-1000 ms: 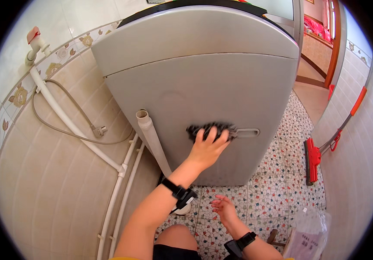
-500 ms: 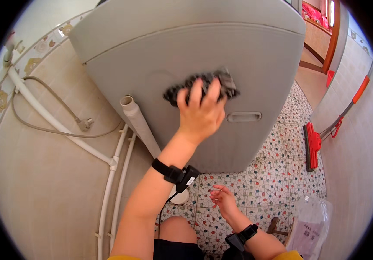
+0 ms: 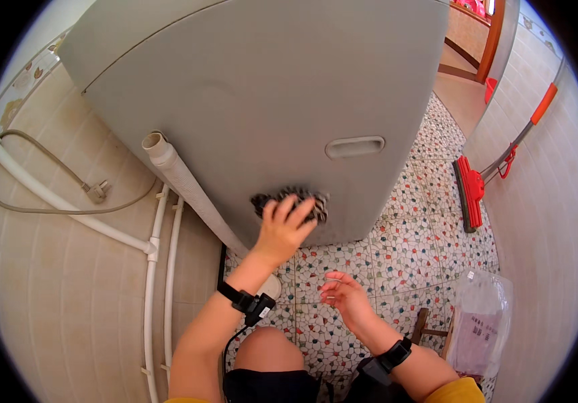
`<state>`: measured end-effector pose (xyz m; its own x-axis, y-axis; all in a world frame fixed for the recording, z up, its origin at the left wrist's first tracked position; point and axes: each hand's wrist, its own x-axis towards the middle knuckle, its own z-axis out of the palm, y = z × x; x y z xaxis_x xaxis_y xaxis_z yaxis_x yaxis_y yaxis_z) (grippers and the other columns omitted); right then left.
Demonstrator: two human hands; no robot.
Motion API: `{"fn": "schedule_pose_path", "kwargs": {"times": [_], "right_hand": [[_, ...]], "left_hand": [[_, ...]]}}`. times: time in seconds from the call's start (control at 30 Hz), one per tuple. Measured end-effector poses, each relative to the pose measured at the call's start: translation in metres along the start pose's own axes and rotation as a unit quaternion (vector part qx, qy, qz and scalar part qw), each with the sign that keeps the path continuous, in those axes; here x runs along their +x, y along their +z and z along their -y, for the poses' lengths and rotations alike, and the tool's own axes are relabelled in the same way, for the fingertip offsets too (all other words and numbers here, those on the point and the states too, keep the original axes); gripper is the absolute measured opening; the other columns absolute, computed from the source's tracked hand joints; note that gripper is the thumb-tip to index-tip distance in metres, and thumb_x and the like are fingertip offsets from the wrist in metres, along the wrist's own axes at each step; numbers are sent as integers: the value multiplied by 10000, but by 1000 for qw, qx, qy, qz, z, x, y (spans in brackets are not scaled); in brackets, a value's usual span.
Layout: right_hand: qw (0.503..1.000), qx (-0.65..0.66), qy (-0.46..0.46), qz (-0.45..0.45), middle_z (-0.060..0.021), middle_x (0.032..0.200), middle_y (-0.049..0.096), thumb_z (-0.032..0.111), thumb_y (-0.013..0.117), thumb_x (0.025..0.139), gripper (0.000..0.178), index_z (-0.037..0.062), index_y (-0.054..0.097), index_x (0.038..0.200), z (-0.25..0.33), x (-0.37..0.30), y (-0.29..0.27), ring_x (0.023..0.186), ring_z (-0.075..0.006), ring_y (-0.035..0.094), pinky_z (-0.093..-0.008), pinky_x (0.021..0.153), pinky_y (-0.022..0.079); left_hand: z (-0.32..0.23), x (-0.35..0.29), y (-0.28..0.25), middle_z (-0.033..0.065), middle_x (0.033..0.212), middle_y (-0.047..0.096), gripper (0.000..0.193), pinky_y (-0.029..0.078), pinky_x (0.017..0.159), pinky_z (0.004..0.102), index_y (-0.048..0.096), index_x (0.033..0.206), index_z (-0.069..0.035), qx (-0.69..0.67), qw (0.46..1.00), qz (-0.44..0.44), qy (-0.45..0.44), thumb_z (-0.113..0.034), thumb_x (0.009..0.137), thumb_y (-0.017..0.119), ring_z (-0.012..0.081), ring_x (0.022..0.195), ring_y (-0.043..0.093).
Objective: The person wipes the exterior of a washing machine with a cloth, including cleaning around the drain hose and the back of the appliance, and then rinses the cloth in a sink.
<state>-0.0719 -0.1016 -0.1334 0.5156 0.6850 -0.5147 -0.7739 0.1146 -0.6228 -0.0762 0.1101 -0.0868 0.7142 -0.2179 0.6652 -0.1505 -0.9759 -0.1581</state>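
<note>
My left hand point(image 3: 282, 232) presses a bunched black-and-white cloth point(image 3: 322, 201) against the lower side panel of a large grey appliance point(image 3: 255, 121) that looks like a washing machine. Its fingers are bent and spread over the cloth, which partly hides behind them. Up and to the right of the cloth is a recessed handle point(image 3: 355, 147) in the panel. Lower and to the right, my right hand point(image 3: 349, 300) hovers above the tiled floor with loosely curled fingers apart, and nothing shows in it.
A pale ribbed hose point(image 3: 191, 188) stands open-ended along the appliance's left side. White pipes point(image 3: 151, 282) and a grey cord with a plug point(image 3: 97, 191) run by the left wall. At right, a red squeegee mop point(image 3: 470, 195) leans on the wall, above a clear plastic bag point(image 3: 480, 322).
My left hand has slid the cloth down the panel, from above the handle's level to below it. The view has tilted downward and shifted right; my right hand remains free.
</note>
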Motion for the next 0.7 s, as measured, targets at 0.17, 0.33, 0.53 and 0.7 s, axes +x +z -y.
{"fn": "schedule_pose_path", "kwargs": {"times": [0.17, 0.33, 0.53, 0.7], "right_hand": [[1000, -16, 2, -21, -29, 855, 577, 47, 385, 841, 248, 68, 501, 1060, 1, 0, 2, 795, -128, 534, -267, 719, 406], [999, -39, 17, 1, -29, 860, 574, 54, 391, 838, 252, 68, 493, 1068, -7, 4, 21, 799, -128, 533, -265, 724, 404], [1000, -26, 17, 1, -29, 863, 579, 57, 379, 845, 254, 70, 489, 1073, -4, 4, 11, 804, -120, 534, -259, 730, 403], [999, -21, -6, -26, -28, 856, 584, 64, 391, 844, 240, 75, 493, 1062, 6, -3, -4, 786, -112, 537, -253, 707, 409]], "left_hand": [[4, 73, -2, 18, 1166, 527, 123, 310, 851, 392, 639, 792, -145, 77, 989, -117, 42, -155, 678, 592, 235, 1073, 438], [-21, 105, 32, -9, 1171, 504, 123, 312, 855, 380, 635, 832, -164, 134, 980, -96, 114, -214, 735, 577, 206, 1074, 429], [15, 62, 5, -1, 1182, 516, 155, 309, 850, 397, 652, 860, -163, 132, 987, -74, 56, -189, 713, 611, 221, 1077, 430], [18, 62, 2, 4, 1156, 535, 176, 298, 844, 411, 655, 844, -151, 124, 988, -78, 55, -154, 676, 605, 248, 1074, 430]]}}
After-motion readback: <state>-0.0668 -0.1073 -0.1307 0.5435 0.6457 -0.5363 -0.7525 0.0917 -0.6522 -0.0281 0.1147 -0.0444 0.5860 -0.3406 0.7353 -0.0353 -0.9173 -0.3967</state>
